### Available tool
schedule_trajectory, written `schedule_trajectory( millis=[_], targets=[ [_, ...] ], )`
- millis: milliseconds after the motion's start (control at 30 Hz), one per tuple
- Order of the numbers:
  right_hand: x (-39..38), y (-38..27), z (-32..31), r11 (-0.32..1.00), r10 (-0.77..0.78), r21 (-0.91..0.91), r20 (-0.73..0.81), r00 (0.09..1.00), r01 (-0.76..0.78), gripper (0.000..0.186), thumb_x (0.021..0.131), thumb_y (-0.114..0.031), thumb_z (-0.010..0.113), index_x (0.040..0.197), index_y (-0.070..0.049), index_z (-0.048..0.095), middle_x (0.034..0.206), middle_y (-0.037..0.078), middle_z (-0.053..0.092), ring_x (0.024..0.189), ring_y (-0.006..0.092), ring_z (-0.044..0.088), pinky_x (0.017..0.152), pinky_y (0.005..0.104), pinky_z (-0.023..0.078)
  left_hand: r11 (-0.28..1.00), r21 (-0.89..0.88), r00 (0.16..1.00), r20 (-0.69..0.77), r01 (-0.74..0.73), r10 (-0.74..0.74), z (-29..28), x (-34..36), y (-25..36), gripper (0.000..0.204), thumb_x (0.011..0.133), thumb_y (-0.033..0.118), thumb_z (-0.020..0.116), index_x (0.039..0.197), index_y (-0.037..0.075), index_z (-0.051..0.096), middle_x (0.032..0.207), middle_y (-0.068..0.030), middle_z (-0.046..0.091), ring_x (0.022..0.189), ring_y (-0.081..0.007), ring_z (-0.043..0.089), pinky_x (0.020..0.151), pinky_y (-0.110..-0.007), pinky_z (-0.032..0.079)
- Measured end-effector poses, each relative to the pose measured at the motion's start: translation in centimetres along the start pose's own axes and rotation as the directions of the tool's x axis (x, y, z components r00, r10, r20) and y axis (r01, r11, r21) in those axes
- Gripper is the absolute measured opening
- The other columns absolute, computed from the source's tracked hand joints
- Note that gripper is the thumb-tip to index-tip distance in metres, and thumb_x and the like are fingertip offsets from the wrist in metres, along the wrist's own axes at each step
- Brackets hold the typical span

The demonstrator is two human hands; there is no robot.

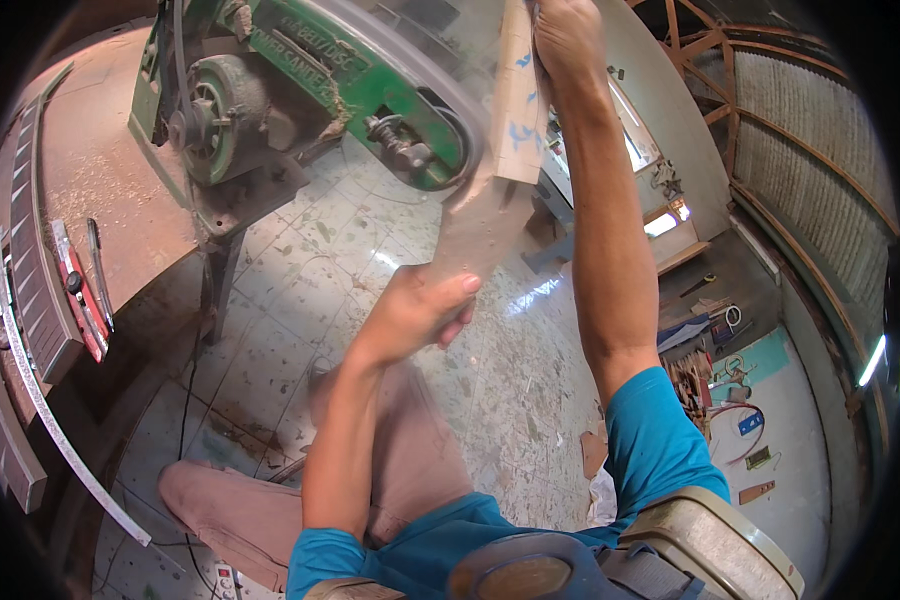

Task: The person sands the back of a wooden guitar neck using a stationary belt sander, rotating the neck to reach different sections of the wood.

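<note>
A long pale wooden piece (521, 100) with blue marks stands slantwise in front of me, its lower, angled part (485, 225) slightly blurred. Around its bottom end my left hand (417, 312) is closed, thumb on top. At the top edge of the view my right hand (570, 45) grips its upper end, with the fingers partly hidden. The wood's left side meets or nearly meets the rounded belt end of a green belt sander (410, 135); the exact contact is hard to make out.
Left of the sander is a workbench (120, 200) with sawdust, a red utility knife (78, 285), a long metal ruler (55, 425) and dark-edged strips (45, 270). A cable (188, 400) runs down to a power strip (227, 580). Tools and wood scraps (692, 385) lie at right.
</note>
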State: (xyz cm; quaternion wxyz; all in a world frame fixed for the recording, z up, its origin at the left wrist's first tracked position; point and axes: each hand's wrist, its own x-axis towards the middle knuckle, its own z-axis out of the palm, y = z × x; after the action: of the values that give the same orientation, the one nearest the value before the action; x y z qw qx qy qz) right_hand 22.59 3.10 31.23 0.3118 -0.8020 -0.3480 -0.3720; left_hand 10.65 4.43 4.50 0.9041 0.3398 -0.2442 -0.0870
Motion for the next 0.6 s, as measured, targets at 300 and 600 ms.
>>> schedule_trajectory(
  millis=[300,600],
  targets=[
    [0.7,0.4,0.6,0.940,0.171,0.282,0.099,0.980,-0.193,0.022,0.103,-0.024,0.062,0.106,-0.003,0.066,0.075,0.000,0.060,0.058,0.0086,0.055,0.051,0.0258,0.044,0.995,0.089,0.993,-0.101,-0.055,0.064,1.2,-0.6,0.2,0.043,0.098,0.042,0.070,0.079,0.003,0.064,0.068,-0.0026,0.059,0.053,-0.0089,0.054,0.048,-0.026,0.042],
    [1.1,1.2,0.9,0.943,0.060,0.315,0.156,0.986,-0.107,0.029,0.098,-0.033,0.071,0.104,-0.006,0.064,0.074,-0.002,0.057,0.056,0.0080,0.055,0.050,0.0253,0.044,0.969,0.232,0.967,-0.218,-0.080,0.132,1.9,-1.1,0.1,0.042,0.100,0.040,0.068,0.078,0.004,0.062,0.066,0.0004,0.057,0.052,-0.0063,0.052,0.048,-0.025,0.042]
  ],
)
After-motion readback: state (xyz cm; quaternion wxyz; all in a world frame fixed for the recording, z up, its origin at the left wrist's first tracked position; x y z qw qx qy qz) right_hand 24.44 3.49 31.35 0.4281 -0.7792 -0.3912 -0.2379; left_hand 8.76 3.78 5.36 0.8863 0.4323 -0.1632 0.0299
